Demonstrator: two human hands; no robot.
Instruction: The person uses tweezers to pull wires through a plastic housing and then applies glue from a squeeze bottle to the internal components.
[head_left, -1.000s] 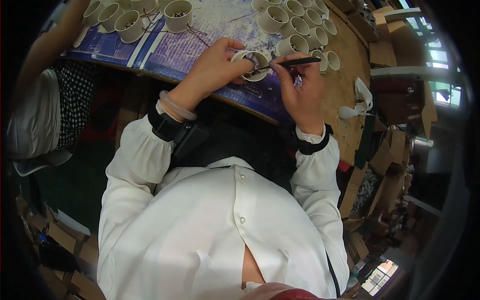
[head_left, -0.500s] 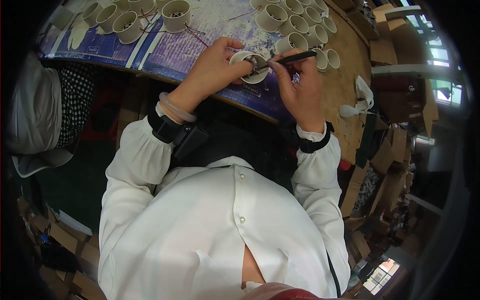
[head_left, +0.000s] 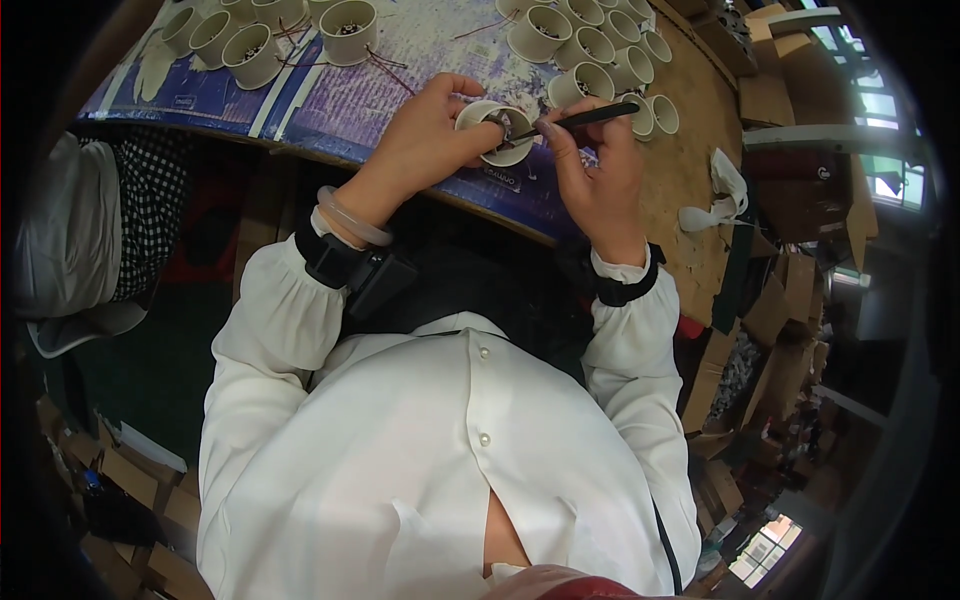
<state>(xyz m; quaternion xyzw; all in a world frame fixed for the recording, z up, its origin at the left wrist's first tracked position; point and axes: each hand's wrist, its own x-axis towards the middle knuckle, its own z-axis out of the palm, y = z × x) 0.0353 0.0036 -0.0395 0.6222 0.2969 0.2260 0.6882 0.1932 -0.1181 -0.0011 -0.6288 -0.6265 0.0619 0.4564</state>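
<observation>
the left hand (head_left: 425, 140) gripped a small white cup (head_left: 497, 131) above the blue-covered table edge (head_left: 300, 120); the right hand (head_left: 598, 175) pinched a thin dark tool (head_left: 580, 118) into it. a hard poke might have tipped the cup off the edge

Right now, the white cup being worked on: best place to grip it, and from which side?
Grip the white cup around its outer wall from its left, as the left hand does. It is a short open cylinder, mouth tilted toward the right hand, whose thin dark tool reaches into the mouth, so that side should stay free.
</observation>
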